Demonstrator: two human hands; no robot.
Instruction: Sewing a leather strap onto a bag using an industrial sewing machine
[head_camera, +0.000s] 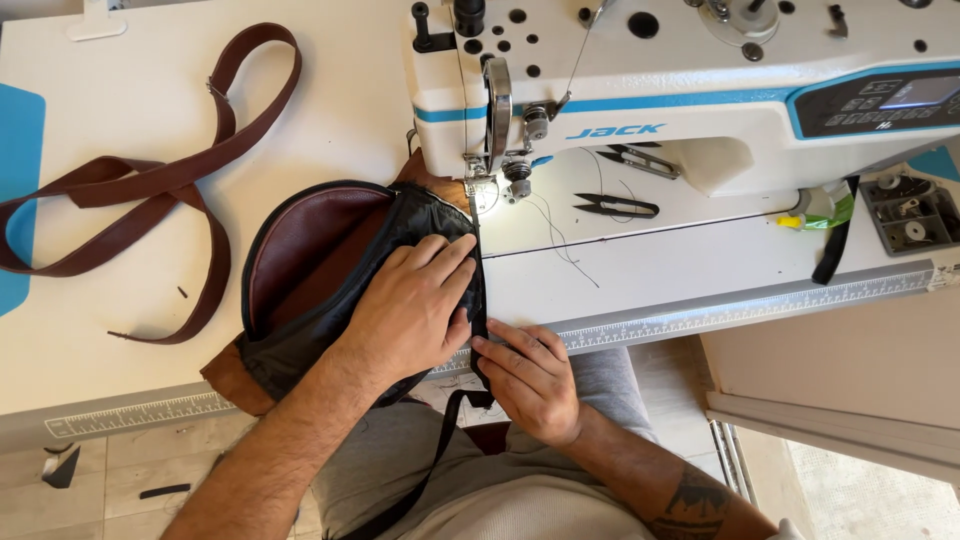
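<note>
Strap (150, 185): brown leather, looped loosely on the white desk (120, 100), well to the left of the sewing machine (690, 95), touching nothing else.
Bag (330, 270): dark pouch with a reddish-brown leather panel and black lining, lying on the desk edge just left of the sewing machine's needle; its right seam runs under the presser foot (478, 190).
Left hand (415, 310): spread flat, palm down, pressing the bag's black lining just below the needle; fingers extended, not gripping.
Right hand (535, 380): at the near desk edge, below the needle, fingertips pinched on the black seam strip (478, 300) of the bag.
Thread snips (615, 206): black, lying on the machine bed, right of the needle, apart from both hands.
Accessory tray (910, 215): grey, at the far right of the machine bed.
Risk: the left fingertips lie near the needle line; judged from this, a slip forward could bring them under it. Uneven tension between the hands could pucker the seam or steer it off the edge.
</note>
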